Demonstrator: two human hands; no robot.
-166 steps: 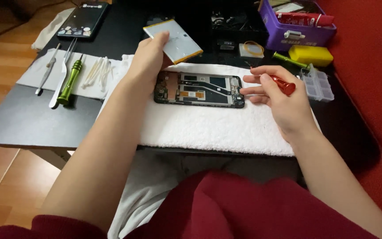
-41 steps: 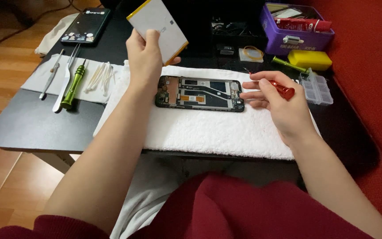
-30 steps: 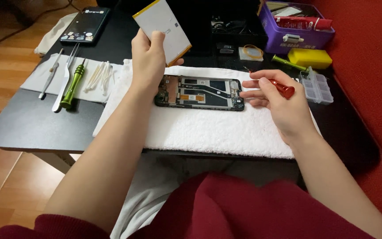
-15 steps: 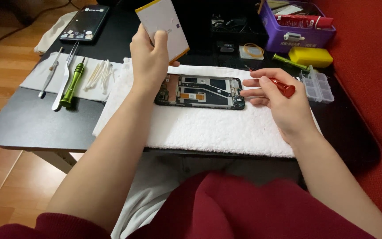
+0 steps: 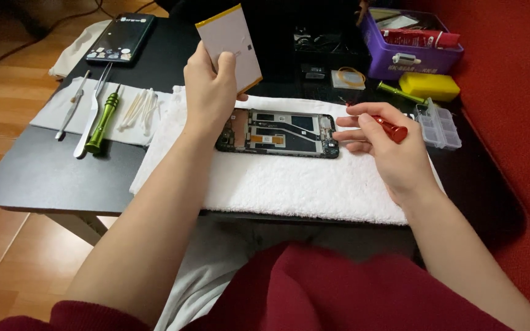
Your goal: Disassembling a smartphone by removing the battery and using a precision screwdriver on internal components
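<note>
Care suits this step, I judge: the left hand [image 5: 211,83] grips the flat white battery [image 5: 229,40] upright above the opened phone [image 5: 279,132], best held by its edges and unbent, while the right hand [image 5: 380,142] pinches a red screwdriver [image 5: 389,127] beside it. Dark surface [image 5: 44,178] over wood floor — white towel [image 5: 289,184], purple box [image 5: 412,58], green screwdriver [image 5: 102,120].
</note>
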